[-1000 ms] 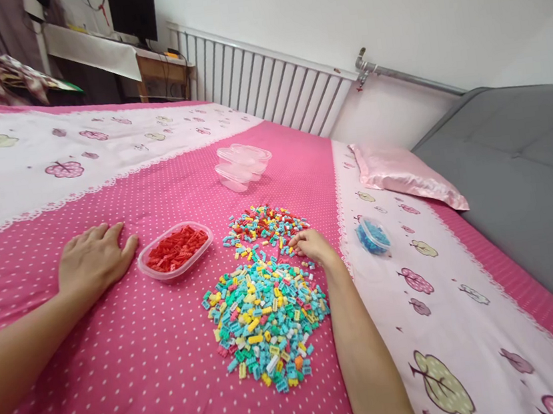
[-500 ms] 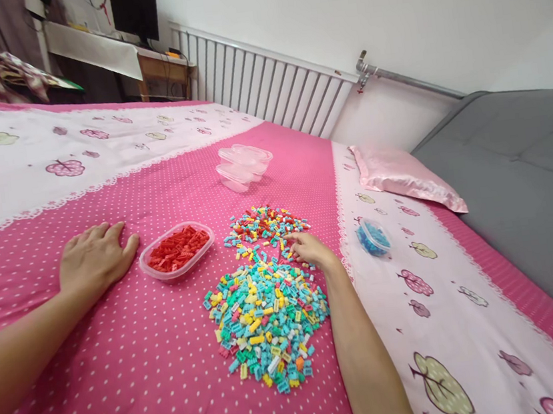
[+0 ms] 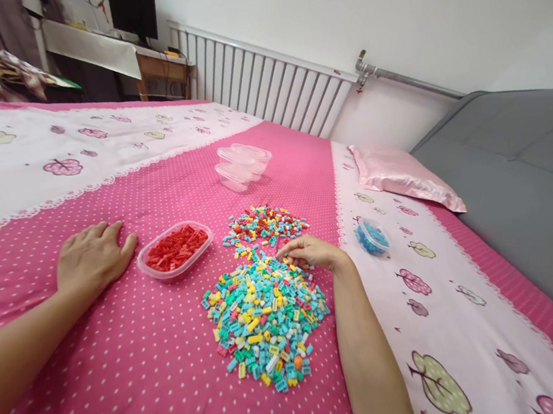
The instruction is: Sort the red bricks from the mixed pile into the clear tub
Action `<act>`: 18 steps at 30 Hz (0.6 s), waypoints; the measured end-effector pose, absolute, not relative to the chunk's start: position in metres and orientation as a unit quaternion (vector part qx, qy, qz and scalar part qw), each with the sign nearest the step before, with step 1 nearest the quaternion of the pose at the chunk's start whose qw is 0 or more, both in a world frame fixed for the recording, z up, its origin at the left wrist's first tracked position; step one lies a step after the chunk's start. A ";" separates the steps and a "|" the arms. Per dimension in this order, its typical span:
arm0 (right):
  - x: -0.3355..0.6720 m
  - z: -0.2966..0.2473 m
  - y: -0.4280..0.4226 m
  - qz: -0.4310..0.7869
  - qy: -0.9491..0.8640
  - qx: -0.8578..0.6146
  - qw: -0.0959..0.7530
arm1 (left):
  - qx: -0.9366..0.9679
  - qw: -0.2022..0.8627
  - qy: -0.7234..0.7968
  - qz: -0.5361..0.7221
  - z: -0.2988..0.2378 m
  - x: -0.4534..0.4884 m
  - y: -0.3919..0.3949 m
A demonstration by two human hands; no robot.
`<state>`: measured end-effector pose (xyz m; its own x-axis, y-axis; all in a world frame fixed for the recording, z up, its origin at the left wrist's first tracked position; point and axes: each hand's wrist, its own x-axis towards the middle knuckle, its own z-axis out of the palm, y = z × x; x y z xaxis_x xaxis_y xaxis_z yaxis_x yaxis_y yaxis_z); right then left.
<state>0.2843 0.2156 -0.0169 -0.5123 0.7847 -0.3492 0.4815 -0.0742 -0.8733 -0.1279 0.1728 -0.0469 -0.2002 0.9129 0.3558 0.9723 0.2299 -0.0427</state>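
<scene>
My left hand (image 3: pixel 91 255) lies flat on the pink dotted sheet with its fingers spread, just left of a clear plastic tub (image 3: pixel 178 273) of red toy bricks (image 3: pixel 176 247). At the top edge of a large heap of mixed toy bricks (image 3: pixel 263 309), mostly turquoise, yellow and green, is my right hand (image 3: pixel 309 252). Its fingers are drawn together and point left. Whether a brick is between the fingertips is too small to see. Just beyond lies a smaller pile of bricks (image 3: pixel 268 221) with many red ones among the other colours.
Clear empty tubs (image 3: pixel 244 165) stand farther back on the bedsheet (image 3: pixel 178 387). To the right is a lidded tub (image 3: pixel 371 237) with blue pieces. A pink pillow (image 3: pixel 401 178) lies near the grey headboard (image 3: pixel 512 158). White railings (image 3: pixel 259 68) line the far side.
My right hand has moved slightly toward me and left, from the smaller pile's lower edge to the top of the large heap. My left hand stays in place.
</scene>
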 end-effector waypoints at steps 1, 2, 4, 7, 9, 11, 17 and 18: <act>0.285 -0.017 0.217 0.547 -0.663 -0.486 0.159 | -0.613 0.155 -0.769 -0.097 -0.047 -0.128 0.173; 0.286 -0.018 0.218 0.527 -0.658 -0.504 0.186 | -0.612 0.155 -0.769 -0.098 -0.047 -0.128 0.173; 0.286 -0.020 0.221 0.477 -0.650 -0.546 0.228 | -0.612 0.156 -0.769 -0.101 -0.047 -0.128 0.173; 0.283 -0.023 0.221 0.451 -0.637 -0.589 0.210 | -0.611 0.157 -0.769 -0.103 -0.046 -0.127 0.172; 0.281 -0.024 0.219 0.483 -0.644 -0.569 0.169 | -0.611 0.155 -0.770 -0.102 -0.046 -0.126 0.172; 0.281 -0.024 0.217 0.522 -0.674 -0.503 0.137 | -0.611 0.155 -0.770 -0.102 -0.046 -0.127 0.172; 0.292 -0.033 0.229 0.378 -0.671 -0.584 0.256 | -0.614 0.161 -0.767 -0.099 -0.047 -0.128 0.173; 0.293 -0.036 0.232 0.332 -0.664 -0.608 0.281 | -0.614 0.161 -0.766 -0.098 -0.047 -0.128 0.173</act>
